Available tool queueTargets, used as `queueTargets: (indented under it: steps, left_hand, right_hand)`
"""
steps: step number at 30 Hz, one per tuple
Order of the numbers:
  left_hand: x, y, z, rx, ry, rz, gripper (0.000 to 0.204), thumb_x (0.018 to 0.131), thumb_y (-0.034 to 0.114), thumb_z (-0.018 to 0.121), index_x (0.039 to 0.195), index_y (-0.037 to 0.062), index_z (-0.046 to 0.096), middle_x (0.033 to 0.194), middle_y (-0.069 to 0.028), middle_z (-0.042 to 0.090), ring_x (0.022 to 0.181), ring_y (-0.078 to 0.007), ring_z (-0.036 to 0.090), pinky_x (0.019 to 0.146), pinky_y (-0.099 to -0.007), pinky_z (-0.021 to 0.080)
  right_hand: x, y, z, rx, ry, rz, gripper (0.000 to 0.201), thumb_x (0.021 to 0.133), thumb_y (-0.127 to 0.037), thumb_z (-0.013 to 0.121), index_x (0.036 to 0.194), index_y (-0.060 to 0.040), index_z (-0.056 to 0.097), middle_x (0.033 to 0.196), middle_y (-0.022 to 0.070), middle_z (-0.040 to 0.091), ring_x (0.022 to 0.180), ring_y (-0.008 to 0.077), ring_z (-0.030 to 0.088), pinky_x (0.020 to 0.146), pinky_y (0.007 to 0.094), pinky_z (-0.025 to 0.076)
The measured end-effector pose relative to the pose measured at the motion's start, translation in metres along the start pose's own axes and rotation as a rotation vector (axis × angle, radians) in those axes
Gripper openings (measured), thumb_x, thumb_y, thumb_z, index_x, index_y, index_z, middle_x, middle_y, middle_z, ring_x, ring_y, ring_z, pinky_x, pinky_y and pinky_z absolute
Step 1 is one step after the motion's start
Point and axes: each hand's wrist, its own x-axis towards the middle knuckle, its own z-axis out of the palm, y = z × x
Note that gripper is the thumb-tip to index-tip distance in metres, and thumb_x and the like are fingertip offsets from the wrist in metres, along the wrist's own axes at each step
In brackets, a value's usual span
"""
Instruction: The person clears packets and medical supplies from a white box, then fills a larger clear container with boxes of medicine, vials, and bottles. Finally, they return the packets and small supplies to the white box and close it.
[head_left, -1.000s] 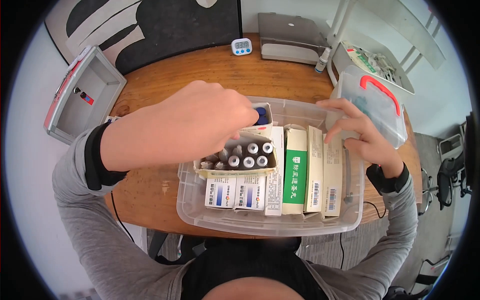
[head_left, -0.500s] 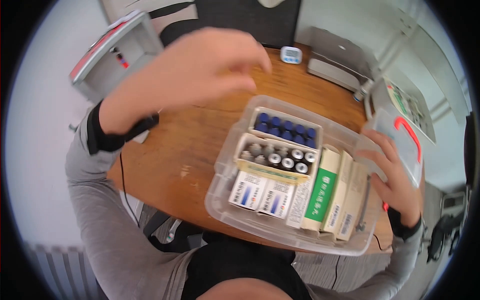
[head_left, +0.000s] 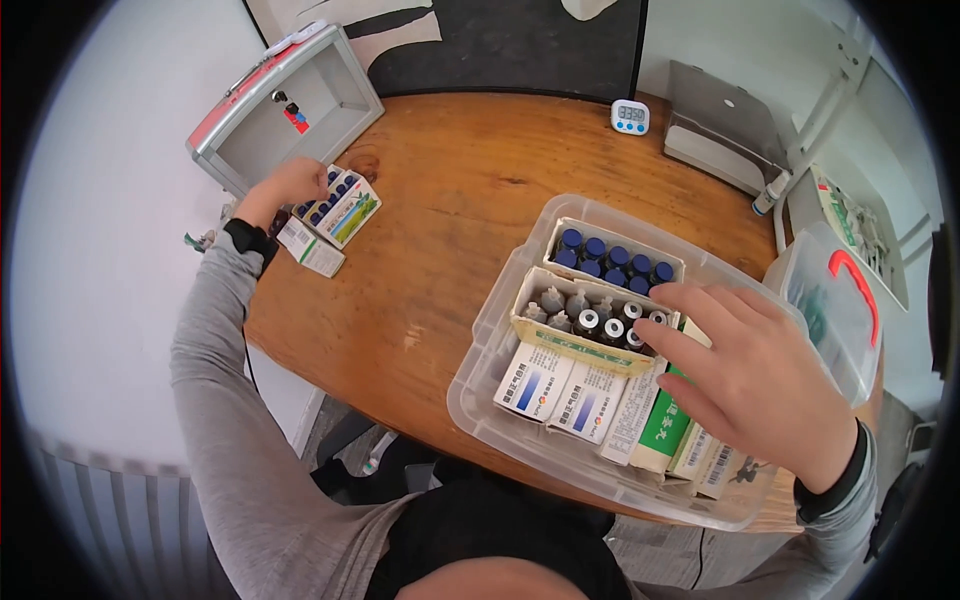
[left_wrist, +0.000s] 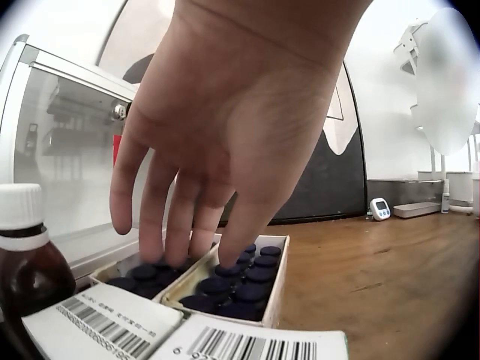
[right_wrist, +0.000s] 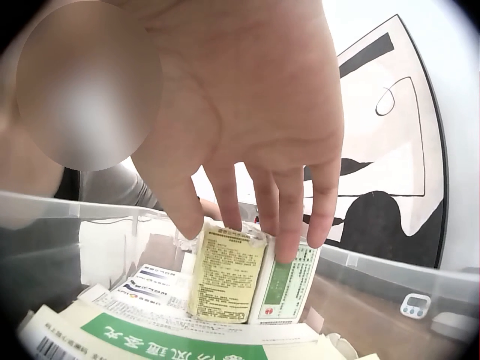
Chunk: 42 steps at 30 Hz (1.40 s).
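Observation:
At the table's left, the left hand (head_left: 290, 184) reaches over two open boxes of blue-capped vials. The left wrist view shows its fingers pointing down, fingertips at the caps (left_wrist: 214, 286) and the wall between the boxes; no vial is seen lifted. Spread fingers of the right hand (head_left: 755, 375) hover over or touch the right end of an open box (head_left: 570, 345) of silver-capped vials and clear ampoules, inside a clear tub (head_left: 478, 412). Behind that box stands one with blue caps (head_left: 618, 257). Contact is unclear in the right wrist view, where the fingers (right_wrist: 289, 217) overlap the box ends.
White boxes (head_left: 535, 380) and a green-banded box (head_left: 664, 428) fill the tub's front. A silver-framed case (head_left: 335, 90) stands at the back left, a timer (head_left: 630, 117) at the back. Beside the tub is a red-handled container (head_left: 825, 310). A brown bottle (left_wrist: 30, 277) is beside the left boxes.
The left hand has moved from above the tub to the boxes at the left. The right hand has shifted from the tub's right edge in over the vial boxes. The head view has turned left.

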Motion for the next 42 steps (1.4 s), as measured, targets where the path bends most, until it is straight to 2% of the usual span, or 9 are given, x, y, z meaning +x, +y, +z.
queueTargets:
  steps: [10, 13, 18, 21, 25, 31, 33, 36, 42]
  left_hand:
    - [0.009, -0.011, 0.017, -0.280, 0.013, -0.147, 0.010, 0.075, 0.002, 0.073, 0.082, 0.0006, 0.066, 0.071, -0.0125, 0.068, 0.058, -0.0205, 0.066, 0.056, -0.0361, 0.053]
    - [-0.002, 0.001, 0.016, -0.101, 0.109, -0.076, 0.012, 0.071, 0.009, 0.076, 0.078, 0.0039, 0.067, 0.077, -0.0138, 0.070, 0.077, -0.0330, 0.068, 0.068, -0.0418, 0.053]
    - [-0.005, 0.003, 0.014, -0.005, 0.333, 0.030, 0.013, 0.074, 0.012, 0.075, 0.082, 0.0068, 0.067, 0.081, -0.0140, 0.068, 0.081, -0.0333, 0.067, 0.070, -0.0426, 0.052]
    - [-0.019, 0.028, -0.025, -0.058, 0.594, 0.134, 0.015, 0.077, 0.013, 0.074, 0.088, 0.0060, 0.066, 0.086, -0.0140, 0.068, 0.082, -0.0330, 0.065, 0.073, -0.0406, 0.051]
    - [-0.058, 0.095, -0.110, -0.203, 0.597, 0.361, 0.014, 0.083, 0.005, 0.069, 0.095, 0.0007, 0.064, 0.083, -0.0068, 0.063, 0.076, -0.0193, 0.059, 0.072, -0.0317, 0.049]
    - [-0.138, 0.227, -0.155, -0.525, 0.458, 0.828, 0.007, 0.086, 0.000, 0.060, 0.093, 0.0000, 0.062, 0.087, -0.0019, 0.060, 0.079, -0.0108, 0.059, 0.066, -0.0266, 0.049]
    - [-0.156, 0.253, -0.155, -0.523, 0.361, 0.798, 0.040, 0.086, 0.038, 0.072, 0.089, 0.0000, 0.059, 0.089, -0.0024, 0.057, 0.080, -0.0116, 0.057, 0.070, -0.0257, 0.044]
    - [-0.165, 0.293, -0.151, -0.377, 0.258, 1.090, 0.016, 0.074, 0.001, 0.072, 0.085, -0.0007, 0.061, 0.080, -0.0079, 0.058, 0.071, -0.0215, 0.058, 0.062, -0.0317, 0.046]
    - [-0.141, 0.318, -0.128, -0.325, -0.028, 1.182, 0.009, 0.083, 0.002, 0.066, 0.087, 0.0007, 0.058, 0.080, -0.0113, 0.055, 0.070, -0.0273, 0.056, 0.063, -0.0363, 0.045]
  right_hand:
    - [0.006, 0.003, 0.006, -0.046, 0.035, 0.013, 0.029, 0.078, -0.007, 0.075, 0.104, -0.0042, 0.063, 0.110, 0.0107, 0.062, 0.094, 0.0284, 0.066, 0.078, 0.0398, 0.055]
    - [0.009, 0.004, 0.012, -0.094, 0.172, -0.031, 0.019, 0.073, -0.005, 0.068, 0.091, -0.0035, 0.063, 0.094, 0.0078, 0.060, 0.080, 0.0239, 0.064, 0.066, 0.0351, 0.054]
    - [0.007, 0.008, 0.012, -0.055, 0.183, -0.026, 0.014, 0.079, -0.008, 0.069, 0.090, -0.0027, 0.063, 0.092, 0.0075, 0.060, 0.080, 0.0261, 0.064, 0.067, 0.0369, 0.055]
    - [0.006, 0.013, 0.012, -0.017, 0.169, -0.036, 0.014, 0.083, -0.011, 0.071, 0.092, -0.0028, 0.063, 0.093, 0.0075, 0.061, 0.082, 0.0270, 0.065, 0.067, 0.0384, 0.055]
    - [0.009, 0.019, 0.014, 0.040, 0.159, -0.033, 0.016, 0.084, -0.014, 0.072, 0.093, -0.0033, 0.065, 0.094, 0.0076, 0.063, 0.082, 0.0284, 0.067, 0.067, 0.0401, 0.056]
    - [0.015, 0.025, 0.011, 0.118, 0.128, -0.009, 0.016, 0.083, -0.014, 0.073, 0.092, -0.0019, 0.066, 0.093, 0.0084, 0.064, 0.080, 0.0307, 0.068, 0.067, 0.0418, 0.055]
    - [0.016, 0.026, 0.011, 0.116, 0.128, -0.012, 0.016, 0.083, -0.014, 0.073, 0.093, -0.0019, 0.067, 0.093, 0.0086, 0.065, 0.081, 0.0311, 0.068, 0.068, 0.0421, 0.055]
    - [0.014, 0.025, 0.011, 0.084, 0.143, -0.018, 0.017, 0.083, -0.013, 0.073, 0.096, -0.0021, 0.069, 0.094, 0.0086, 0.065, 0.081, 0.0317, 0.068, 0.069, 0.0424, 0.055]
    - [0.014, 0.028, 0.013, 0.086, 0.140, 0.001, 0.019, 0.082, -0.011, 0.074, 0.098, -0.0033, 0.070, 0.097, 0.0088, 0.066, 0.084, 0.0321, 0.068, 0.071, 0.0433, 0.054]
